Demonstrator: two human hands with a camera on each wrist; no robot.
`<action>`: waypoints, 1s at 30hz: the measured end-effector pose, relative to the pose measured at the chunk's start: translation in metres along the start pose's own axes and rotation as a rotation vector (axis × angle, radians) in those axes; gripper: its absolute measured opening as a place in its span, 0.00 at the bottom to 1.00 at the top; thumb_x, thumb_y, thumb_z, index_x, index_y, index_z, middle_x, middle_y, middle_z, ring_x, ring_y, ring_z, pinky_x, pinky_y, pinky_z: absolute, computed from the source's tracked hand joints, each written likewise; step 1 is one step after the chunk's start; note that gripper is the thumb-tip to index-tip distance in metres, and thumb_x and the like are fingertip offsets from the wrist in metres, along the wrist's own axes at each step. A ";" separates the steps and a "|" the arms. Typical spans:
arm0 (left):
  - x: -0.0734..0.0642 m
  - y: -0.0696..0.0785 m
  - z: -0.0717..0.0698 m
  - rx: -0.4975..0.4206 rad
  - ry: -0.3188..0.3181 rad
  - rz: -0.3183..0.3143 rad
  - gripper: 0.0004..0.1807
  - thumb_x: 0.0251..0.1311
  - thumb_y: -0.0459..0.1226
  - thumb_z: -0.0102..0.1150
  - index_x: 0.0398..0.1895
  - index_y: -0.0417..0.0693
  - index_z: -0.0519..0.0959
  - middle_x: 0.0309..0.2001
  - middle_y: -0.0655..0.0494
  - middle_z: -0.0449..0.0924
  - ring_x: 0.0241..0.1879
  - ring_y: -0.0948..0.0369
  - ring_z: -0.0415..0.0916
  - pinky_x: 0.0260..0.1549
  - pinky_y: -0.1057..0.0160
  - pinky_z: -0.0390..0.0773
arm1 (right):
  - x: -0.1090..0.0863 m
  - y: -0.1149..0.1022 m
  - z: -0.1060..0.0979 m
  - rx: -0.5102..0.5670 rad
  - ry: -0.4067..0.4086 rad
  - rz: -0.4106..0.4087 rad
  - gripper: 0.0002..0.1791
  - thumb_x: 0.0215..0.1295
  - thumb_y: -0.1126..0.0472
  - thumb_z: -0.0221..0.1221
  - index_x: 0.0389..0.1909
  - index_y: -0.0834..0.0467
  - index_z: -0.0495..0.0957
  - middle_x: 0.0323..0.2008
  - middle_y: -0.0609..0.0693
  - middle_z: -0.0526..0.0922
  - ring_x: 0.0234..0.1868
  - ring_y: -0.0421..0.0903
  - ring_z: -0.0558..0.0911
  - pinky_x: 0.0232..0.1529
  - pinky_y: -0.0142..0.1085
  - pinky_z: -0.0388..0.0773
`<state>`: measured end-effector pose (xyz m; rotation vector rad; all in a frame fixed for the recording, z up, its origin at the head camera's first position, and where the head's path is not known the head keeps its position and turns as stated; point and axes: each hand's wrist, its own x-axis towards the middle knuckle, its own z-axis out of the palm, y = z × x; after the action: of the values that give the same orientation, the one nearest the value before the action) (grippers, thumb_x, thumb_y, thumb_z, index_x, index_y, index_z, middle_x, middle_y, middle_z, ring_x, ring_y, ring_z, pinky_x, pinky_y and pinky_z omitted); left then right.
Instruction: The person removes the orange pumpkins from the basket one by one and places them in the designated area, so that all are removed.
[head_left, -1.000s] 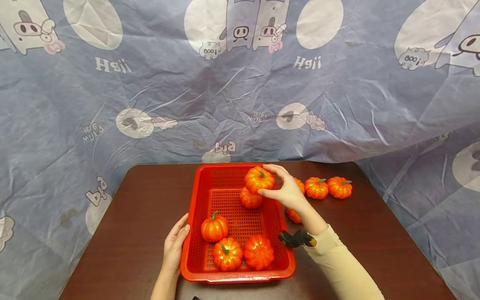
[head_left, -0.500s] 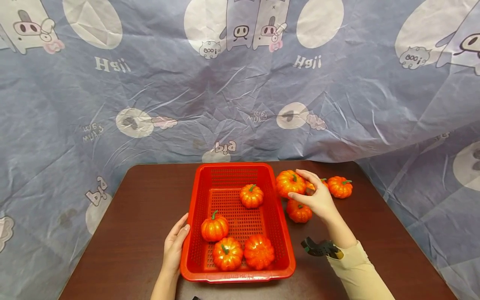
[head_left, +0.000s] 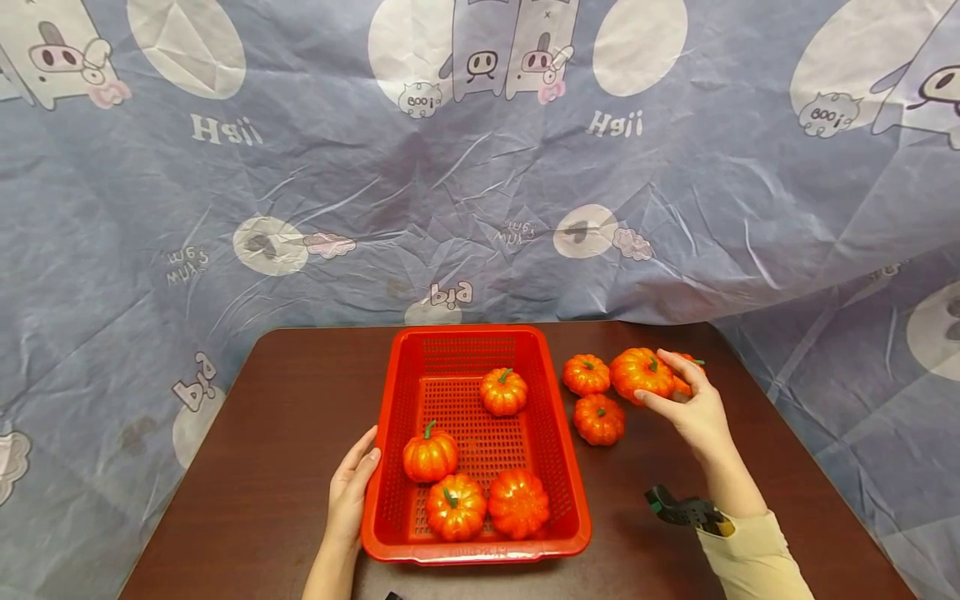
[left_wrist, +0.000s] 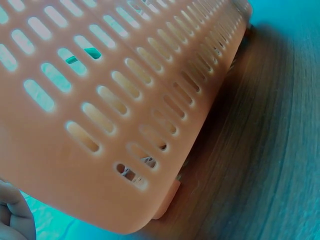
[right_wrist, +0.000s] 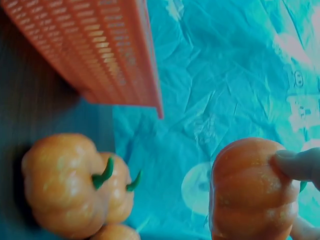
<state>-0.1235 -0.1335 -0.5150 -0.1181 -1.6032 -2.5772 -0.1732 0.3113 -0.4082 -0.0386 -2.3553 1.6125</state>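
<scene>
My right hand (head_left: 693, 408) pinches a small orange pumpkin (head_left: 641, 375) between thumb and fingers, over the right side of the table. The right wrist view shows this held pumpkin (right_wrist: 250, 190) with a thumb on its side. Just left of it, two pumpkins (head_left: 587, 374) (head_left: 598, 419) sit on the table; another pumpkin (head_left: 682, 385) is partly covered by my hand. My left hand (head_left: 350, 487) holds the left side of a red plastic basket (head_left: 476, 552). Several pumpkins lie inside, one pumpkin (head_left: 503, 392) towards the back. The left wrist view shows curled fingers (left_wrist: 15, 212) by the basket wall (left_wrist: 90, 180).
The dark brown wooden table (head_left: 277, 433) ends at a grey-blue printed cloth (head_left: 337, 183) hung behind and at the sides. A black strap device (head_left: 686, 508) is on the right wrist. A small dark object (head_left: 393, 596) shows at the bottom edge.
My right hand has carried the pumpkin from above the basket rightward over the table pumpkins, uncovering the ones nearest the basket. The left hand and basket have stayed put.
</scene>
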 end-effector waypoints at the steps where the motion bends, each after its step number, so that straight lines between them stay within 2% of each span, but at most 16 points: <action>1: 0.000 0.000 0.000 0.000 0.000 0.000 0.25 0.70 0.33 0.44 0.68 0.34 0.58 0.49 0.51 0.78 0.44 0.61 0.77 0.41 0.61 0.79 | 0.000 0.002 -0.002 -0.007 0.017 0.007 0.37 0.53 0.64 0.69 0.65 0.54 0.67 0.60 0.49 0.65 0.45 0.34 0.71 0.42 0.18 0.70; 6: 0.000 0.001 0.001 0.006 0.004 0.003 0.25 0.70 0.33 0.44 0.68 0.34 0.58 0.50 0.50 0.78 0.45 0.60 0.77 0.41 0.61 0.79 | 0.000 0.016 -0.010 -0.053 0.087 0.038 0.38 0.52 0.64 0.69 0.65 0.59 0.66 0.60 0.52 0.64 0.45 0.35 0.70 0.42 0.16 0.69; 11: 0.000 0.001 0.001 0.000 0.006 0.000 0.25 0.70 0.33 0.44 0.68 0.34 0.58 0.50 0.50 0.78 0.45 0.60 0.77 0.41 0.61 0.79 | 0.000 0.031 -0.017 -0.081 0.122 0.101 0.39 0.52 0.62 0.69 0.66 0.59 0.64 0.62 0.54 0.62 0.48 0.38 0.70 0.41 0.16 0.69; 18: 0.000 0.000 0.001 0.004 0.014 -0.005 0.25 0.70 0.33 0.44 0.68 0.34 0.58 0.50 0.51 0.78 0.44 0.60 0.77 0.41 0.61 0.79 | -0.001 0.051 -0.019 -0.135 0.163 0.149 0.39 0.52 0.61 0.69 0.66 0.60 0.65 0.62 0.55 0.62 0.56 0.48 0.65 0.43 0.15 0.64; 21: 0.000 0.000 0.001 0.005 0.016 -0.005 0.25 0.70 0.33 0.44 0.68 0.35 0.59 0.49 0.51 0.78 0.43 0.61 0.77 0.41 0.61 0.79 | 0.000 0.059 -0.019 -0.151 0.157 0.167 0.39 0.52 0.60 0.69 0.66 0.60 0.64 0.63 0.57 0.60 0.60 0.54 0.63 0.51 0.23 0.64; 24: 0.000 0.000 0.001 0.006 0.015 -0.005 0.25 0.70 0.33 0.44 0.68 0.35 0.59 0.50 0.51 0.78 0.43 0.61 0.77 0.40 0.61 0.79 | 0.000 0.067 -0.018 -0.159 0.152 0.186 0.40 0.52 0.59 0.69 0.66 0.61 0.64 0.65 0.60 0.59 0.62 0.57 0.61 0.60 0.38 0.62; 26: 0.000 0.000 0.001 0.005 0.015 -0.005 0.25 0.70 0.33 0.44 0.68 0.35 0.59 0.50 0.51 0.78 0.43 0.61 0.77 0.40 0.61 0.79 | 0.000 0.072 -0.017 -0.158 0.153 0.195 0.40 0.52 0.60 0.69 0.65 0.62 0.64 0.65 0.61 0.58 0.63 0.58 0.59 0.62 0.48 0.58; 30: 0.000 0.000 0.001 -0.001 0.016 -0.004 0.25 0.70 0.33 0.44 0.68 0.34 0.58 0.50 0.50 0.78 0.43 0.61 0.77 0.40 0.62 0.79 | 0.000 0.082 -0.014 -0.152 0.155 0.199 0.39 0.51 0.62 0.69 0.64 0.64 0.64 0.64 0.63 0.58 0.63 0.61 0.59 0.62 0.54 0.56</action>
<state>-0.1232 -0.1322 -0.5148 -0.0949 -1.5989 -2.5751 -0.1807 0.3545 -0.4786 -0.4263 -2.4099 1.4505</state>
